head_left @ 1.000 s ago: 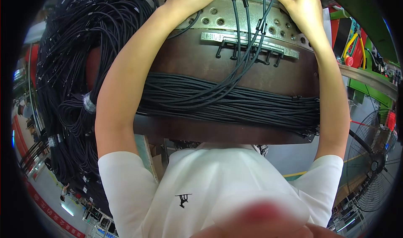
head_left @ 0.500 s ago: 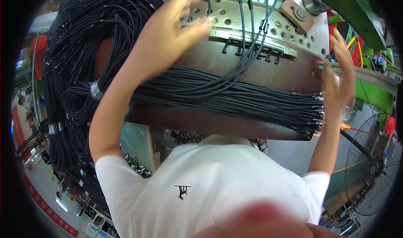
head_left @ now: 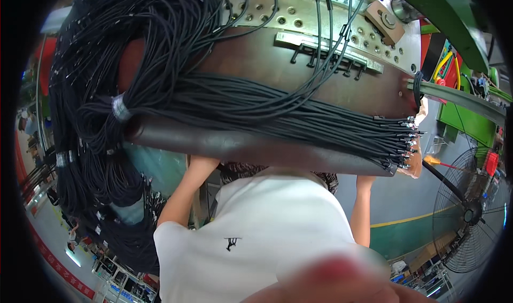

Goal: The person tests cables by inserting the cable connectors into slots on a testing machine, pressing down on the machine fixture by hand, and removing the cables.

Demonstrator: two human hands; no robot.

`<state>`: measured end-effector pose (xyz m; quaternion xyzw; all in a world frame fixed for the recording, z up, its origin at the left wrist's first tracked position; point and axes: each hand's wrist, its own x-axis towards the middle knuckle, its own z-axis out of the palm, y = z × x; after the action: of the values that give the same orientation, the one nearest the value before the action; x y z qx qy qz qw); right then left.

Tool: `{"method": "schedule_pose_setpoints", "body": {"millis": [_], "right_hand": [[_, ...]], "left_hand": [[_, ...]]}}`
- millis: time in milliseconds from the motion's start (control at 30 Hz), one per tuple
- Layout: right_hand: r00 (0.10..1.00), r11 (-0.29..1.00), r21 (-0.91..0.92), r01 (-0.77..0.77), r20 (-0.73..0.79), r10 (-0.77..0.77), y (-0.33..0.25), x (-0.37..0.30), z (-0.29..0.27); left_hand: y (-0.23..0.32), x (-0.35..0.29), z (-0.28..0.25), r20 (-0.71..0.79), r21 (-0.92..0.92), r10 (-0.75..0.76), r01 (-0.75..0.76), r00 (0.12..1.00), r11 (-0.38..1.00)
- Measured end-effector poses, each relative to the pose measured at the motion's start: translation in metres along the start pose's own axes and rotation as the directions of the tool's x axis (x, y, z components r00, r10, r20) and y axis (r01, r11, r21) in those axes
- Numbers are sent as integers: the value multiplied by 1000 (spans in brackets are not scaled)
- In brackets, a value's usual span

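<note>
Both hands are down at the near edge of the brown table (head_left: 251, 145), their fingers hidden beneath it. My left hand (head_left: 207, 163) shows only around the wrist, left of my body. On the right, my right hand (head_left: 365, 181) also disappears under the edge, with just the wrist in sight. Above them a long bundle of black cables (head_left: 278, 110) lies across the table. Its metal-tipped ends (head_left: 410, 137) fan out at the right edge. Several separate cables (head_left: 342, 36) run from the machine over a metal bar with black molded pieces (head_left: 326, 52) and down onto the bundle.
A large heap of black cables (head_left: 96, 62), tied in places with clear wrap (head_left: 121, 108), hangs on the left. The perforated metal machine plate (head_left: 299, 17) stands at the back. A metal rail (head_left: 465, 95), green machine frame (head_left: 454, 20) and black floor fan (head_left: 470, 212) are at the right.
Both hands have come down from above the table to below its near edge. Black cable loops at the far left of the machine plate now show where my left arm was.
</note>
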<state>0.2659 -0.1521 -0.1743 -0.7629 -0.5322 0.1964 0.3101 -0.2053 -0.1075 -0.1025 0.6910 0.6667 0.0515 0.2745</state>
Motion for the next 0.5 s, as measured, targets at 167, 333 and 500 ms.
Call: {"method": "schedule_pose_setpoints", "body": {"millis": [167, 333, 500], "right_hand": [[998, 999, 33, 18, 68, -20, -23, 12, -9], [999, 996, 76, 50, 3, -51, -35, 18, -6], [996, 996, 25, 85, 35, -86, -41, 19, -12]], "left_hand": [[-3, 2, 7, -36, 75, 64, -61, 997, 995], [2, 6, 4, -61, 97, 44, -38, 997, 995], [4, 14, 2, -61, 139, -24, 32, 998, 990]]}}
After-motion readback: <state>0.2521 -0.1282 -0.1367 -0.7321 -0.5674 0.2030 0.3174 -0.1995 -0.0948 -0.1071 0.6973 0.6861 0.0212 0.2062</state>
